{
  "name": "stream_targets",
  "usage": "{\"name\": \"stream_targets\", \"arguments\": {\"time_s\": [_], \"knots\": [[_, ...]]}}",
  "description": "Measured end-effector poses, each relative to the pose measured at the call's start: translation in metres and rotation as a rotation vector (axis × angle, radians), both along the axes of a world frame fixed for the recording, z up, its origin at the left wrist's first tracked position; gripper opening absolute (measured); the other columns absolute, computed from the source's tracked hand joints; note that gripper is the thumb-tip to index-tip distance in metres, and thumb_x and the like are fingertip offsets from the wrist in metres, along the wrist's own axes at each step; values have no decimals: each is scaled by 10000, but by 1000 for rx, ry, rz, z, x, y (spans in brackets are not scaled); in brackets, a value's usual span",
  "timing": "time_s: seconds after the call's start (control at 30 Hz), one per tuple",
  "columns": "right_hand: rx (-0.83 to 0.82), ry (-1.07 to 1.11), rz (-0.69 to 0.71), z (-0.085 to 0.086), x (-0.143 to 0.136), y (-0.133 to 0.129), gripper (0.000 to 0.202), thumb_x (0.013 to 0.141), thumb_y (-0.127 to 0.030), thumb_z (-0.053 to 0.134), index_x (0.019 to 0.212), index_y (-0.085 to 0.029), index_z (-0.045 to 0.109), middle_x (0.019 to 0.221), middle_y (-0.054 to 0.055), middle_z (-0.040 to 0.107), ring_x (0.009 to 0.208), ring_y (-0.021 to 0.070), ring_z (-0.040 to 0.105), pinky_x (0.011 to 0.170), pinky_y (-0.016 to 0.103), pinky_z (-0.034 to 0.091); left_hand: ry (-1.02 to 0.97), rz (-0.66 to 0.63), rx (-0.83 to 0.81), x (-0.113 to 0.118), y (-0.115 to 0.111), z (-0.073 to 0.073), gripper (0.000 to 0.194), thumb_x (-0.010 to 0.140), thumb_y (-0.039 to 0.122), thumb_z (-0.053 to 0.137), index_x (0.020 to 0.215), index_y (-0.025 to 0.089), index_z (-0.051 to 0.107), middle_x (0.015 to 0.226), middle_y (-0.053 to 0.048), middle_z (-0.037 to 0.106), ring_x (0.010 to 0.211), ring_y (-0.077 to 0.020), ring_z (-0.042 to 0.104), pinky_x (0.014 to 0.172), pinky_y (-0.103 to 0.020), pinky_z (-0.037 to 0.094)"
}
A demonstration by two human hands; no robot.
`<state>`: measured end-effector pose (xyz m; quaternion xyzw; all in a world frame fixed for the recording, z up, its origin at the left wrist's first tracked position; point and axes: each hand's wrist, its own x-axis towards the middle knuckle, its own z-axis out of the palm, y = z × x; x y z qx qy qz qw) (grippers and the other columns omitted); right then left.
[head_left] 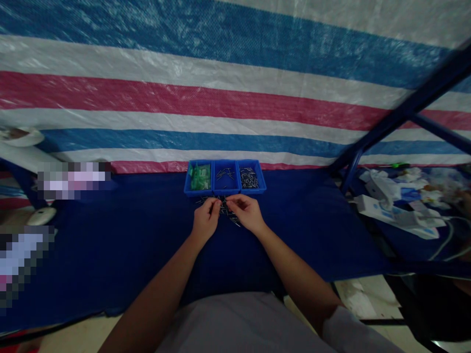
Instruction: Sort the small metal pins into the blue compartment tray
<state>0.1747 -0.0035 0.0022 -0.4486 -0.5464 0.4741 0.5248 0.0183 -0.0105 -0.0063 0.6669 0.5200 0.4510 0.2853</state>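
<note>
Pins [232, 218]: a loose heap on the blue cloth [154, 255], just in front of the tray [225, 192] – thin, straight, dark slivers with pale metallic glints, lying at many angles; a few point out toward the person at the heap's near right edge. Too small to tell whether they are nails or screws.
Left hand [206, 219]: at the heap's left side, fingers curled in, thumb and forefinger drawn together over the pins; whether a pin is pinched there, I cannot tell.
Right hand [247, 213]: at the heap's right side, thumb and fingertips brought close together above the pins, near the left fingertips – again, I cannot tell if anything is between them.
Tray: blue, three bins in a row, standing at the cloth's far side.
Left bin: a green packet [200, 179], shiny and crumpled.
Middle bin: a few long slivers [225, 172], scattered, bare blue floor around them.
Right bin: many short, dark, glinting pieces [249, 180], piled thickly.
Behind: a tarp [221, 105] striped blue, white and red.
Right side: a dark blue frame [395, 115], with a white strip [397, 219] and clutter beyond it.
</note>
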Motion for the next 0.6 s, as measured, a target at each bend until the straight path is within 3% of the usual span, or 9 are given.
{"name": "stream_targets", "arguments": {"time_s": [0.6], "knots": [[-53, 86, 38, 6, -4, 1, 257, 694, -421, 755, 810, -197, 708, 713, 24, 693, 596, 125, 605, 584, 252, 503, 33, -24, -21, 0, -1, 4, 318, 956, 365, 384, 711, 194, 493, 530, 33, 547, 494, -103, 533, 537, -214, 406]]}}
